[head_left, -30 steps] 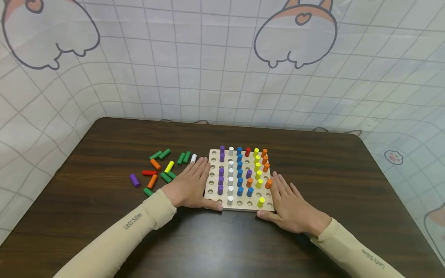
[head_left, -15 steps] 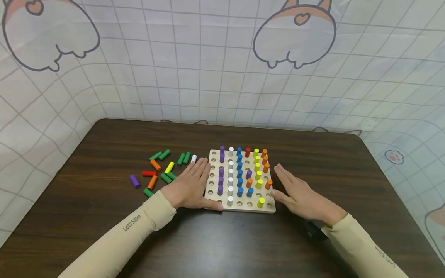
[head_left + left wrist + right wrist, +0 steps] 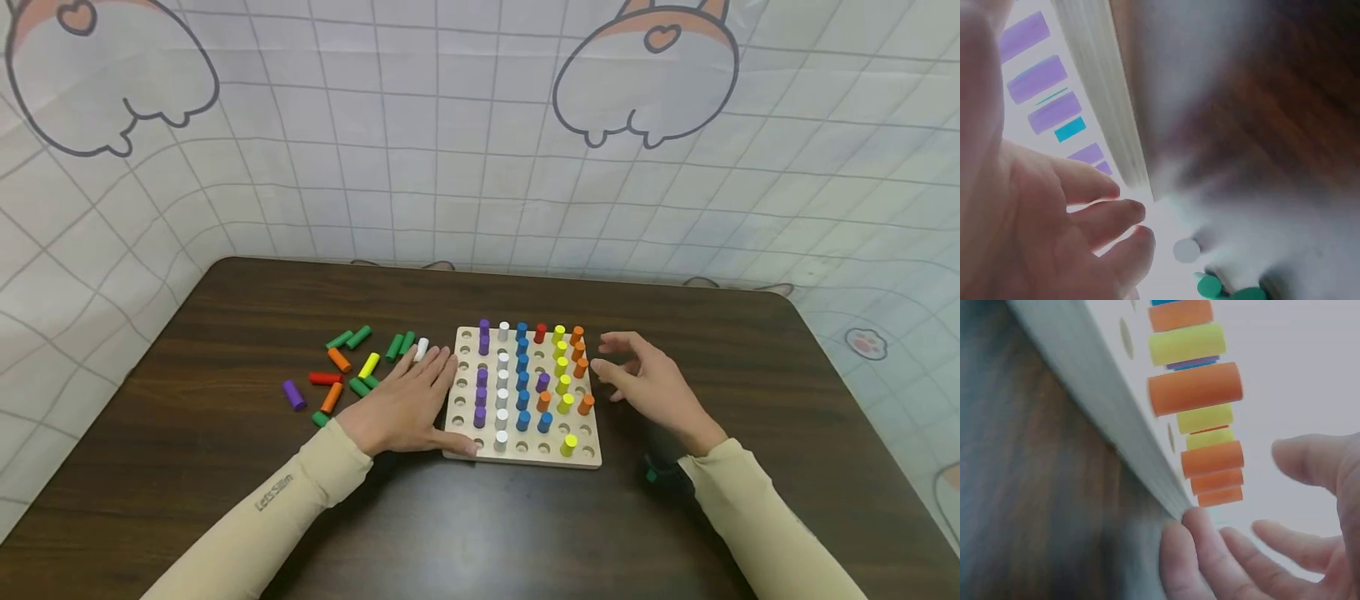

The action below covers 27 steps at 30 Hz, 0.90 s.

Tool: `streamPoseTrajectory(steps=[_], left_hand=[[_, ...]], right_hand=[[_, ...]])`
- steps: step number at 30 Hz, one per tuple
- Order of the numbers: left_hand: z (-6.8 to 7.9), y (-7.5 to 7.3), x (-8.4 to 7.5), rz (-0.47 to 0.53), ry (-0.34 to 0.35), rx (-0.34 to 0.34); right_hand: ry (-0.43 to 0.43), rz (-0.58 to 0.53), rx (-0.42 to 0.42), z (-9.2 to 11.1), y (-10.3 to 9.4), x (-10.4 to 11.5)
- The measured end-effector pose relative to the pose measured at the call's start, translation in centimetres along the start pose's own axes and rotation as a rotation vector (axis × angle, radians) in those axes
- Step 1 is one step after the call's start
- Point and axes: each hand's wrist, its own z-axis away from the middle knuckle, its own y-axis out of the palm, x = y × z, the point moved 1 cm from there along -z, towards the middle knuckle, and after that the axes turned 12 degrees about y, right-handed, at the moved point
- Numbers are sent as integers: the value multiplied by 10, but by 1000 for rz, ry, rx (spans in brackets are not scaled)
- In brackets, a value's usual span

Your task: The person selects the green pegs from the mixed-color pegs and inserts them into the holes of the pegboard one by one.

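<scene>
The pegboard (image 3: 533,457) is set on the counter (image 3: 480,533), partly filled with upright coloured pegs (image 3: 522,400). Its left edge is touched by the left hand (image 3: 408,404), fingers laid straight; apparently the board is being steadied. Just beside the right edge, the right hand (image 3: 660,387) is held loosely bent, nothing gripped. A careful thumb-and-finger pinch seems called for next. Farther left, loose pegs (image 3: 326,378) are scattered.

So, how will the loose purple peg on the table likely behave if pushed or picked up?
The loose purple peg would probably roll if pushed sideways, since it is a cylinder lying on its side. Its straight sides suggest stiffness. It is likely light, being small compared with the left hand.
</scene>
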Motion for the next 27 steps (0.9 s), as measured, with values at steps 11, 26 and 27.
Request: streamPoseTrajectory(steps=[11, 26, 27], left_hand=[[18, -23, 14, 77, 14, -189], [60, -58, 62, 399, 50, -451], [63, -60, 65, 418, 52, -471]], right_hand=[[232, -260, 223, -17, 0, -8], [185, -218, 266, -22, 1, -17], [178, -218, 266, -22, 1, -18]])
